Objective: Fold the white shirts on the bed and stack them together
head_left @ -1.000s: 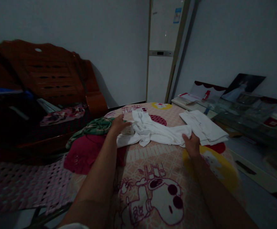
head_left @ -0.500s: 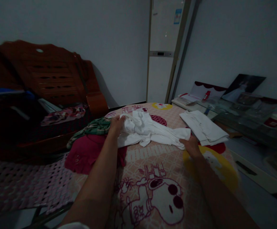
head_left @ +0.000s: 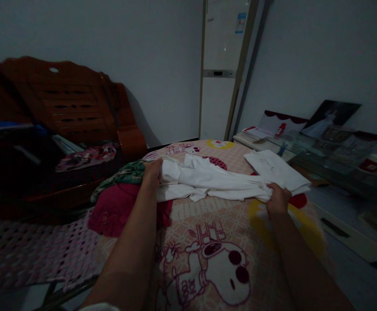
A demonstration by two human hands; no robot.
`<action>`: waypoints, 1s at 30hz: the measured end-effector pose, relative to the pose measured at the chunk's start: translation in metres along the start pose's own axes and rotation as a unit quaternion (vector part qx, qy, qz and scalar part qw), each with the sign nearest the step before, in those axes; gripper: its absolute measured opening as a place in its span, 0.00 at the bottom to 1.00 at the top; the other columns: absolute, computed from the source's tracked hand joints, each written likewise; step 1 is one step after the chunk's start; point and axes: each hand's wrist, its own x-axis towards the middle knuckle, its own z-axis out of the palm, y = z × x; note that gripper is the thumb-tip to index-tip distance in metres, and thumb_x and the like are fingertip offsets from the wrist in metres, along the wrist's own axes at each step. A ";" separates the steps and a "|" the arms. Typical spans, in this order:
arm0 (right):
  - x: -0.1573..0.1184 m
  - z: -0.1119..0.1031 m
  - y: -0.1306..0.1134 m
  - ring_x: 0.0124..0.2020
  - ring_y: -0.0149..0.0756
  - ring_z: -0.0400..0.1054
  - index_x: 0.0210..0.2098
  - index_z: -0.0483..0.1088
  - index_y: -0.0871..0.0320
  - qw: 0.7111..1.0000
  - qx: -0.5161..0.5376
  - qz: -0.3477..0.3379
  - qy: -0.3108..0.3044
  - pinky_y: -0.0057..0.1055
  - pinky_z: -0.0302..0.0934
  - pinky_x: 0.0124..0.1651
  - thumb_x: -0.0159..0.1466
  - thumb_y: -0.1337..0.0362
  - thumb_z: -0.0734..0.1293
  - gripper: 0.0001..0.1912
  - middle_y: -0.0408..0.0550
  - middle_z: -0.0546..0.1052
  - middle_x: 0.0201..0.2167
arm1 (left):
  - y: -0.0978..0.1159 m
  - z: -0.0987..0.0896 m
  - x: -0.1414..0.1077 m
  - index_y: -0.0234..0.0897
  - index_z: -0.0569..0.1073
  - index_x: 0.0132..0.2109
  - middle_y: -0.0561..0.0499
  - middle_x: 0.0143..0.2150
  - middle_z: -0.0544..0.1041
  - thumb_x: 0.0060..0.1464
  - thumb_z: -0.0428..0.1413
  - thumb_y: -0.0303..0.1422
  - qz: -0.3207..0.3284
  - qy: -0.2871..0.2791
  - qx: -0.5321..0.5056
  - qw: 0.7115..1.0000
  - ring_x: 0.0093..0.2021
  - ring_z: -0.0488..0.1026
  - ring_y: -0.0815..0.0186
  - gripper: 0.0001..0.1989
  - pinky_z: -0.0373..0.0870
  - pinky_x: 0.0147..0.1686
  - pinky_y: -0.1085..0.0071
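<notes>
A white garment (head_left: 211, 177) is stretched sideways between my two hands, low over the patterned cloth (head_left: 201, 233) that covers the table. My left hand (head_left: 152, 173) is closed on its left end. At the other end, my right hand (head_left: 277, 198) pinches the fabric. Its exact kind cannot be made out. A folded white garment (head_left: 282, 170) lies just beyond my right hand, partly overlapped by the stretched one. By my left forearm are a crimson garment (head_left: 117, 207) and a green patterned cloth (head_left: 126, 172).
A wooden bench (head_left: 68, 103) stands at the left, with a floral cloth (head_left: 87, 156) on its seat. A pink woven seat (head_left: 39, 250) is at the lower left. Along the right runs a glass-topped cabinet (head_left: 331, 160) holding papers, a photo and a cup. A white upright unit (head_left: 219, 103) stands behind.
My right hand has moved right and my left hand slightly left. The white garment between them has gone from bunched to drawn out longer and straighter, its right end now reaching the folded garment.
</notes>
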 end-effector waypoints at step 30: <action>0.007 -0.005 0.010 0.39 0.41 0.71 0.38 0.70 0.61 0.994 -0.055 -0.088 0.015 0.39 0.68 0.46 0.45 0.64 0.67 0.19 0.45 0.75 0.34 | 0.003 -0.002 -0.020 0.36 0.73 0.24 0.56 0.19 0.68 0.39 0.60 0.33 0.079 -0.055 0.181 0.979 0.22 0.62 0.68 0.05 0.54 0.22 0.75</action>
